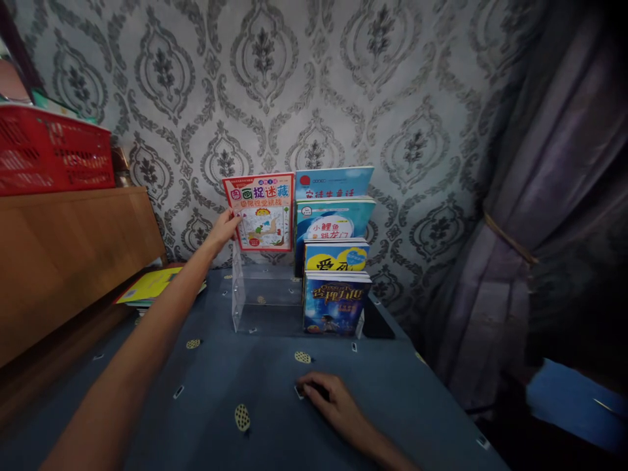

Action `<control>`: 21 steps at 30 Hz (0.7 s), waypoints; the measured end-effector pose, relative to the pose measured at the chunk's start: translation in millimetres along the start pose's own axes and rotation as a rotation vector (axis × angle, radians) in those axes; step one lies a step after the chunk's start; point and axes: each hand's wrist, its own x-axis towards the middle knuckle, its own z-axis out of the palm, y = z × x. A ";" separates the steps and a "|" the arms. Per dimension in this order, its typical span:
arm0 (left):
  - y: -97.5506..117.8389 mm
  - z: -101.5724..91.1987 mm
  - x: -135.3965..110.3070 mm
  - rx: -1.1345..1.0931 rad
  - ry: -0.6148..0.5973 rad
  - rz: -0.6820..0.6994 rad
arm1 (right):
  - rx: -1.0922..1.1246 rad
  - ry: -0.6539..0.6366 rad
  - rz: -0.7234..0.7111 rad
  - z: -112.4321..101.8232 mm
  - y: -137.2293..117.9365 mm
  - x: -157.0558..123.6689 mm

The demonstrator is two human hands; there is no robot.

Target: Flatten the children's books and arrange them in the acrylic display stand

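My left hand [226, 227] grips the left edge of a red-bordered picture book [265, 226], fingers closed on it. The book stands upright at the back left of a clear acrylic book rack [267, 320]. My right hand [336, 402] rests on the table in front of the rack, fingers loosely curled with thumb and fingertips close together; I see nothing held. In the rack's right half, books stand in stepped rows: a pale blue book [338, 182] at the back, a teal book [363, 214], a yellow and blue book [337, 255], and a dark blue book [336, 304] in front.
A patterned blue cloth [206, 399] covers the table. At left, a pile of books with a yellow cover [154, 286] lies beside a wooden cabinet [73, 255], which bears a red basket [53, 154]. Patterned wallpaper [324, 85] rises behind; a tied curtain [510, 216] hangs at right.
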 end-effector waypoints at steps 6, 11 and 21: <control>-0.5 -1.7 -2.9 0.024 -0.030 -0.010 | 0.029 -0.002 0.010 3.0 12.2 1.7; -2.3 0.1 -3.8 0.036 -0.027 -0.009 | 0.034 -0.011 -0.002 3.5 13.7 3.9; -8.8 1.3 -6.2 0.020 -0.016 0.030 | 0.051 -0.009 -0.016 0.8 3.6 2.4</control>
